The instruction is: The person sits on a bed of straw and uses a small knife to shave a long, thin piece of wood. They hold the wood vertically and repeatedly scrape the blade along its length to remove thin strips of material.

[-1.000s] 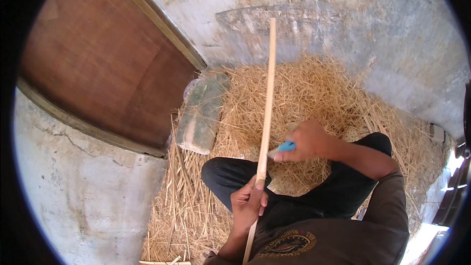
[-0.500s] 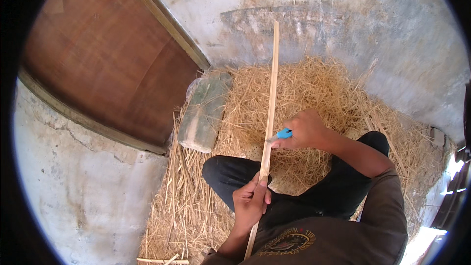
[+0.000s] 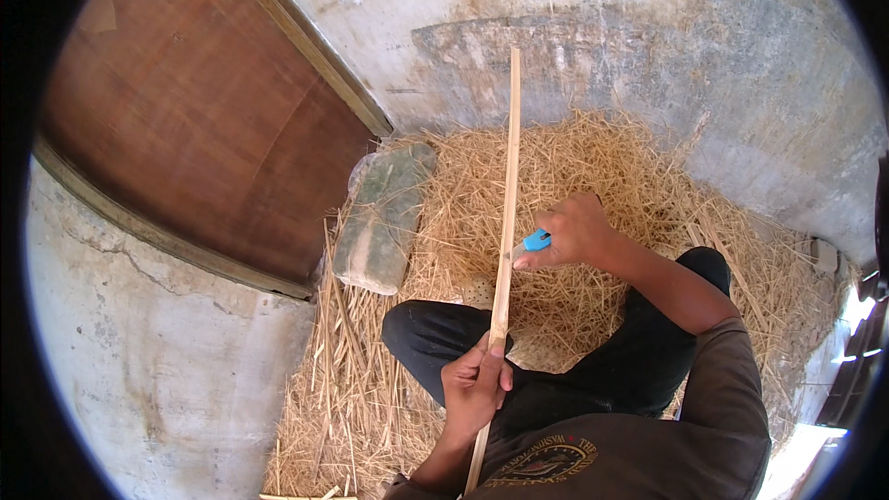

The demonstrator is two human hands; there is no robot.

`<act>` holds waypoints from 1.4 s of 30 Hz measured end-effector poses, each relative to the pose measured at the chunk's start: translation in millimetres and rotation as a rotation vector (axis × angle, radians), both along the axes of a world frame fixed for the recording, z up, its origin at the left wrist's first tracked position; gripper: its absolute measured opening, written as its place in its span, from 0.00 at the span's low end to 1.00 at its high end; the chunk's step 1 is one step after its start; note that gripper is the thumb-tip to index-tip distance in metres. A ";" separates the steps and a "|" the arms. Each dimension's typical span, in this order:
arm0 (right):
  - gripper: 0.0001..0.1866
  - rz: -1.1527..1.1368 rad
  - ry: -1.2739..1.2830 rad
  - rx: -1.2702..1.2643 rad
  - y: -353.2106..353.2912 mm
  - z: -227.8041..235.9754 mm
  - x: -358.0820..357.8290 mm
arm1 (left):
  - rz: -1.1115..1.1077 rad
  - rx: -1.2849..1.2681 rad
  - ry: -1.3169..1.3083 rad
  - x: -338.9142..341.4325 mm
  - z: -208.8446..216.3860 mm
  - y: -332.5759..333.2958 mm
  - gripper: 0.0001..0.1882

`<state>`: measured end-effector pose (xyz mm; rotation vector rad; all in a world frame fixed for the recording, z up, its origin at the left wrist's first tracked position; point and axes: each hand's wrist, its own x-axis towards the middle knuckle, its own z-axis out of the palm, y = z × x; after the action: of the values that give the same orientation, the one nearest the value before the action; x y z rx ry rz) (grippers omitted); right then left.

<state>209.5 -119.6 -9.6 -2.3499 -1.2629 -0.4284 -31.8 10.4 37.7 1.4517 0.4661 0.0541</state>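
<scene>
A long, pale strip, bamboo by its look, (image 3: 510, 176) runs from beside my body up toward the far wall. My left hand (image 3: 475, 383) is closed around its lower part, with the thumb laid along it. My right hand (image 3: 571, 232) grips a blue-handled utility knife (image 3: 535, 241). The knife's blade meets the strip's right side about midway up. Most of the handle is hidden inside my right fist.
Dry straw-like shavings (image 3: 611, 157) cover the floor between my bent legs and the wall (image 3: 593, 37). A greenish-grey stone block (image 3: 384, 213) lies at the left, near a brown door panel (image 3: 204, 111). Loose thin strips (image 3: 338, 352) lie below the block.
The knife and my right hand have shifted slightly nearer and left along the strip. The strip's far end has dipped a little left. My left hand keeps its hold.
</scene>
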 end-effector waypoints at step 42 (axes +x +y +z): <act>0.35 -0.206 0.484 -0.032 -50.3 10.4 23.9 | 0.078 -0.316 -0.055 -9.3 -28.7 3.8 0.16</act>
<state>233.4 -169.9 0.8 -2.4174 -0.8123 0.1028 -41.1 14.3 8.9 1.1199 0.4630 0.0789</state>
